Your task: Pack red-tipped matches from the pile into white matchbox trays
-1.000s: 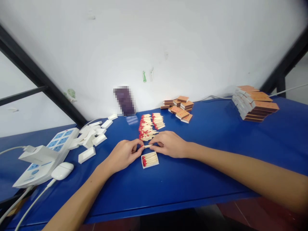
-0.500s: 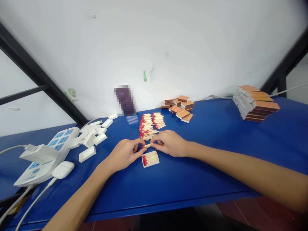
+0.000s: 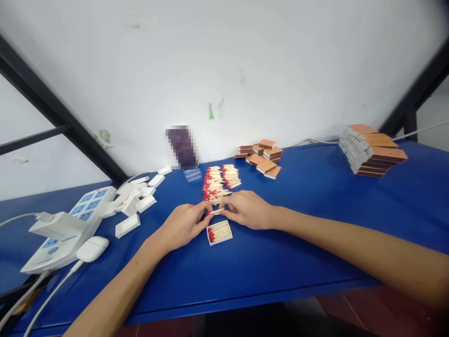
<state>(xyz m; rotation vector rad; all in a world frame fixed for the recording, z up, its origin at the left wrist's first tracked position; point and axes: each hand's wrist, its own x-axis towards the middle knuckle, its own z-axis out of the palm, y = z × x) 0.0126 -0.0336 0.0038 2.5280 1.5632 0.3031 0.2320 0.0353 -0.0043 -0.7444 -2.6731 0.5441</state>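
Observation:
My left hand (image 3: pixel 183 223) and my right hand (image 3: pixel 246 209) meet over the blue table (image 3: pixel 280 262), fingers pinched on the two ends of a small bunch of matches (image 3: pixel 216 212). Just below them lies an open white matchbox tray (image 3: pixel 219 232) filled with red-tipped matches. Right behind my fingers a loose pile of red-tipped matches (image 3: pixel 218 181) lies spread on the table.
Several empty white trays (image 3: pixel 135 199) lie at the left, beside a white power strip (image 3: pixel 66 224) and a white earbud case (image 3: pixel 91 248). Orange matchboxes (image 3: pixel 263 158) sit behind the pile. A taller orange stack (image 3: pixel 372 150) stands far right. A wall runs along the back.
The held matches tilted slightly and both hands drew a little closer together. Nothing else moved.

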